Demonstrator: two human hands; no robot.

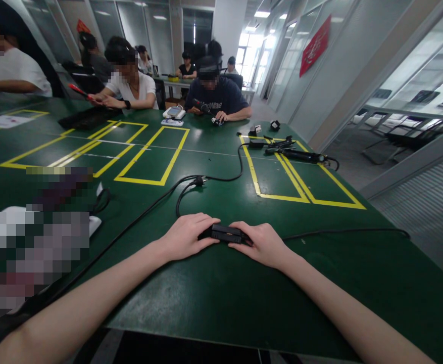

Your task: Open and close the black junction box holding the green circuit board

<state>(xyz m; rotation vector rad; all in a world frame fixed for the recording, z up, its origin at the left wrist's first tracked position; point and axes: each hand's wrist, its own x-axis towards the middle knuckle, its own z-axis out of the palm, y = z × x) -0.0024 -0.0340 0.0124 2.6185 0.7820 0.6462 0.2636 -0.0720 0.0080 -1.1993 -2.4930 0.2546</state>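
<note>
A small black box-shaped device [226,233] lies on the green table [221,298] right in front of me. My left hand [188,236] grips its left end with curled fingers. My right hand [259,242] grips its right end the same way. A black cable [342,231] runs from under my right hand toward the table's right edge. Another black cable [191,182] with a plug curves across the table just beyond my hands.
Yellow tape rectangles [151,154] mark the tabletop. A black tool with cord [297,154] lies at the far right. Several people sit along the far and left sides, one holding a red tool [78,91]. A blurred patch covers things at my left.
</note>
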